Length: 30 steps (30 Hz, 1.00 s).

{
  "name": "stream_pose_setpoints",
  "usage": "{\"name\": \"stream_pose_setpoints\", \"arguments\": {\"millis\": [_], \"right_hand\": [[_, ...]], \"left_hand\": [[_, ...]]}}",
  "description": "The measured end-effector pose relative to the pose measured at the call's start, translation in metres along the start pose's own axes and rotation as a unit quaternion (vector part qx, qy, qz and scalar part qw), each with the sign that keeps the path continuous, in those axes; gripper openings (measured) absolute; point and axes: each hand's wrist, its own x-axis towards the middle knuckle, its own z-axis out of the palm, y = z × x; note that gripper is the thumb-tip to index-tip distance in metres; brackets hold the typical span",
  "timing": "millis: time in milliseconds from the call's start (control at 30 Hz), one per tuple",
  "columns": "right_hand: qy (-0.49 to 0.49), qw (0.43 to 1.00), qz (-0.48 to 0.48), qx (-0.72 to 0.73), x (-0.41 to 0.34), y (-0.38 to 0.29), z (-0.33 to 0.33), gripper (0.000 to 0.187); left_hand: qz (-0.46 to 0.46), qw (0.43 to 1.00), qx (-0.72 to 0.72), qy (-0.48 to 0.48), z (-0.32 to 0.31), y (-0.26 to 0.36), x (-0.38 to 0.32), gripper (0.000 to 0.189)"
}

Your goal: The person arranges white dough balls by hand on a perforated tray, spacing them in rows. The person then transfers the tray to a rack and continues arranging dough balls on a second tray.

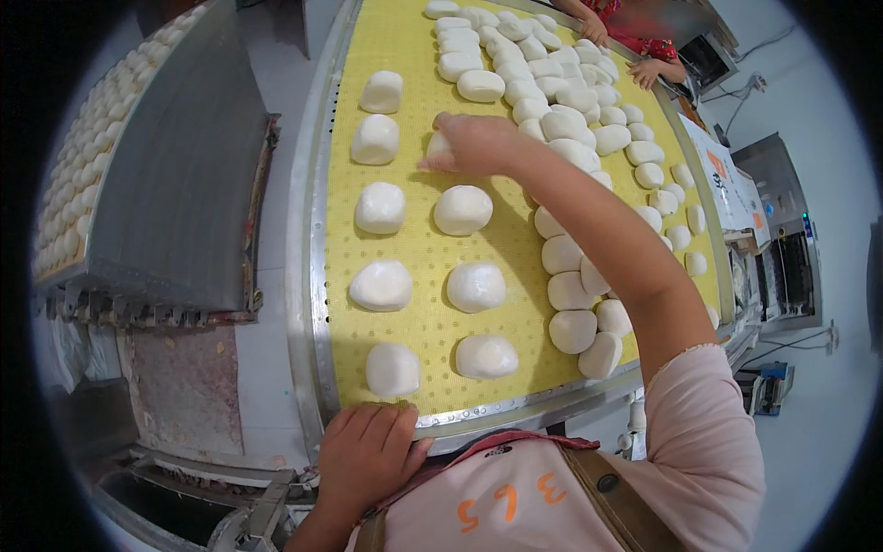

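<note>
My right hand reaches over a yellow mesh tray and curls around a white dough piece, which it partly hides. Two columns of spaced dough pieces lie at the tray's left side; one sits just nearer to me than this hand. A dense cluster of dough pieces spreads over the tray's middle and right, partly under my forearm. My left hand rests on the near metal rim of the tray, fingers together, just below a dough piece, with no object visible in it.
To the left stands a metal cabinet or cart topped by rows of white dough pieces. Across the tray, another person's hands are at the far edge. Printed white sheets or boxes lie beyond the right rim.
</note>
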Motion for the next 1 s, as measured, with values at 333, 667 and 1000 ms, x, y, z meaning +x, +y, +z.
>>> {"name": "stream_pose_setpoints", "arguments": {"millis": [333, 667, 1000], "right_hand": [[0.146, 0.978, 0.147, -0.007, 0.066, 0.088, 0.013, 0.053], [0.072, 0.994, 0.041, -0.065, 0.05, 0.079, 0.005, 0.062], [0.083, 0.996, -0.013, -0.01, 0.085, 0.054, -0.002, 0.054]], "left_hand": [[0.012, 1.0, 0.01, -0.017, -0.001, -0.003, 0.001, 0.04], [0.003, 1.0, 0.02, -0.011, -0.003, 0.0, 0.002, 0.04], [0.009, 1.0, 0.024, -0.008, -0.004, 0.0, 0.003, 0.04]]}}
